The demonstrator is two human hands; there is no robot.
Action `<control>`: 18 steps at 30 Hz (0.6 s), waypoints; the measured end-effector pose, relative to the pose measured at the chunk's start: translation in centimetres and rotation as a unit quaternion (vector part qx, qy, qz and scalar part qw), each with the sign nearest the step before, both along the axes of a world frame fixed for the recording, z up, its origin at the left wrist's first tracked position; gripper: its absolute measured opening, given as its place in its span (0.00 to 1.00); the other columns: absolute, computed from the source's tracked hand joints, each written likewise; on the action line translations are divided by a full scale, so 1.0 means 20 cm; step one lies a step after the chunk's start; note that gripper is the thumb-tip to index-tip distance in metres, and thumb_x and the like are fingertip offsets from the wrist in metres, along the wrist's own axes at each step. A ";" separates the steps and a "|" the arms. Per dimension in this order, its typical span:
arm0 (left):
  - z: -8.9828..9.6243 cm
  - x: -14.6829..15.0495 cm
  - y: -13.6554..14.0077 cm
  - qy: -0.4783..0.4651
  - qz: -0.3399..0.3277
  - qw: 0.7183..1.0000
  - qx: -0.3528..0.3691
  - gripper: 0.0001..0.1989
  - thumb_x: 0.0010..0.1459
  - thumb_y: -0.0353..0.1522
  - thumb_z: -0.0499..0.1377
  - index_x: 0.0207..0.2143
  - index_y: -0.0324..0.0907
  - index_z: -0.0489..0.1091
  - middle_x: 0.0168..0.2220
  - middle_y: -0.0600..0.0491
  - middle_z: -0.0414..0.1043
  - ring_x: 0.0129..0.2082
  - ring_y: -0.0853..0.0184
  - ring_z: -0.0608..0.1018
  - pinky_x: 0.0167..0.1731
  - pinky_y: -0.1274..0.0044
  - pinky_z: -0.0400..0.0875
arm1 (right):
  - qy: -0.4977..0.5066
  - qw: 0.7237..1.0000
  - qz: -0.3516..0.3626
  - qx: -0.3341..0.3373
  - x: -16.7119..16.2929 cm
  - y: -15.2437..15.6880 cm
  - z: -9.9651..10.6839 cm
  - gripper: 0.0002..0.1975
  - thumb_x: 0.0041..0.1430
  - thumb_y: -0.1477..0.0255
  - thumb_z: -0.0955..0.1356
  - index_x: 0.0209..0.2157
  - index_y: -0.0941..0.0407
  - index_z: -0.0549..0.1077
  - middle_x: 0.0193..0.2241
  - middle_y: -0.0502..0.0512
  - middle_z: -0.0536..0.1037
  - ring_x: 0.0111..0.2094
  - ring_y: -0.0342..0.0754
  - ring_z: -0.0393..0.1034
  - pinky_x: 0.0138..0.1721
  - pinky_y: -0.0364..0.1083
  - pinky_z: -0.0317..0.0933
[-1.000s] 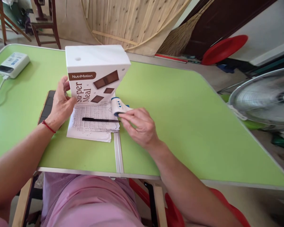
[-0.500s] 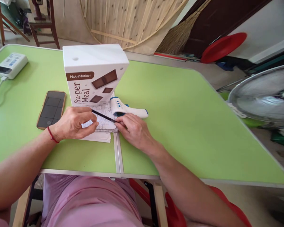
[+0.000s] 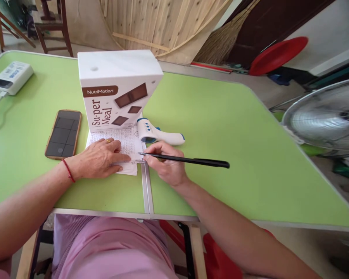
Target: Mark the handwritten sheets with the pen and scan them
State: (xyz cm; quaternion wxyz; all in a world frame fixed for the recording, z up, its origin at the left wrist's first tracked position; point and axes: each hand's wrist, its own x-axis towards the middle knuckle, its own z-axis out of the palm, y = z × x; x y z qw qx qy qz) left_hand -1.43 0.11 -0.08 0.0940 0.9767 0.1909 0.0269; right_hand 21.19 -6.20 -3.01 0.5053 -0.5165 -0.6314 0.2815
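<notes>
A black pen is gripped in my right hand, its tip pointing left at the right edge of the written sheets. My left hand lies flat on the paper, fingers stretched out toward the pen tip. Handwriting covers much of the top sheet. Just beyond my right hand rests a white and blue infrared thermometer, partly on the sheets. A white NutriMotion box stands upright at the far edge of the paper.
Left of the paper lies a smartphone in a brown-edged case. A white power bank with a cable sits at the far left of the green table. Past the table's right side stands a fan.
The pen was held between both hands and has swung round, its body now pointing right in my right hand. My left hand has let go of it and flattened onto the paper.
</notes>
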 end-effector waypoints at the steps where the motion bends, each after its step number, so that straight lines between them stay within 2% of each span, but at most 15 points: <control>1: 0.00 0.00 0.00 0.000 0.001 1.000 0.001 0.19 0.66 0.36 0.56 0.58 0.47 0.72 0.40 0.45 0.68 0.33 0.61 0.71 0.39 0.67 0.68 | -0.013 1.000 -0.004 -0.001 -0.01 0.00 -0.01 0.02 0.48 0.74 0.68 0.26 0.54 0.70 0.19 0.46 0.74 0.18 0.42 0.67 0.21 0.43 0.64; 5: 0.00 0.00 0.00 -0.008 -0.001 1.000 0.008 0.18 0.66 0.36 0.56 0.57 0.48 0.72 0.39 0.46 0.68 0.33 0.62 0.70 0.38 0.68 0.67 | -0.054 0.998 -0.016 -0.007 -0.02 0.01 -0.02 0.01 0.49 0.72 0.68 0.25 0.54 0.71 0.19 0.46 0.74 0.19 0.42 0.65 0.21 0.43 0.62; 18: -0.01 -0.01 0.01 -0.016 -0.006 1.000 0.005 0.18 0.66 0.37 0.56 0.57 0.48 0.72 0.39 0.46 0.68 0.33 0.63 0.71 0.39 0.69 0.67 | -0.109 0.994 0.019 0.014 -0.01 0.01 -0.03 0.05 0.54 0.72 0.69 0.25 0.53 0.70 0.19 0.46 0.74 0.20 0.42 0.65 0.23 0.43 0.61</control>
